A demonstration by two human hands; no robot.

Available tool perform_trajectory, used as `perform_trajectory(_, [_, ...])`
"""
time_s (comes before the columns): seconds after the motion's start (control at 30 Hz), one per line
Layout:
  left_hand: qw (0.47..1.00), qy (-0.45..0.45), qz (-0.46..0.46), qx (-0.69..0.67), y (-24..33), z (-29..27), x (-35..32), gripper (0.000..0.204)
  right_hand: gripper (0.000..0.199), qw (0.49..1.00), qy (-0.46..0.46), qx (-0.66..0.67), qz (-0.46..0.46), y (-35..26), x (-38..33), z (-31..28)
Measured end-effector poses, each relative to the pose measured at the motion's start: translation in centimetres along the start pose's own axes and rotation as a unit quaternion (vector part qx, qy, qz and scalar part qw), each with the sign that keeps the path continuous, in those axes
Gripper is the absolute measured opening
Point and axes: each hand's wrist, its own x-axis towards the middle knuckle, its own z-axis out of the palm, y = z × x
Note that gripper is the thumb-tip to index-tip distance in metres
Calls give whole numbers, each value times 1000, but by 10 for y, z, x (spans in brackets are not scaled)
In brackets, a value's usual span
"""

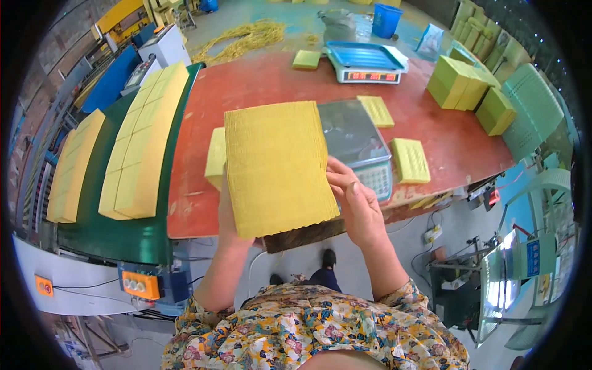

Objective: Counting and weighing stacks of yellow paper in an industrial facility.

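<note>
A thick stack of yellow paper sheets [277,166], its edges slightly ruffled, is held up in front of me over the table's near edge. My left hand [233,219] grips its left side from behind; the stack hides most of those fingers. At the right edge, the curled fingers of my right hand [361,206] press against the sheets, thumb raised. Partly behind the stack stands a weighing scale [349,132] with a grey platform. Beside the scale lie two thin yellow paper stacks [411,161], and another paper stack [214,159] shows behind my left hand.
The red table [259,80] carries a second scale with a blue tray [364,57] and yellow blocks [459,83] at the right. Long rows of yellow blocks [145,142] line a green conveyor belt [117,237] at the left. A green chair [536,111] stands right of the table.
</note>
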Motion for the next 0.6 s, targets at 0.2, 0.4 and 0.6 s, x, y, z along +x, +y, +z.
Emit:
perform_trajectory(0.2, [985, 31, -13, 167, -102, 62, 81, 46, 33, 963, 31, -227, -142, -38, 63, -80])
perform_trajectory(0.4, [992, 42, -86, -85, -123, 105, 130, 44, 35, 925, 11, -354, -140, -29, 130, -122])
perform_trajectory(0.6, [950, 99, -174, -241, -140, 82, 123, 47, 30, 834, -31, -517, -191, 5, 166, -118])
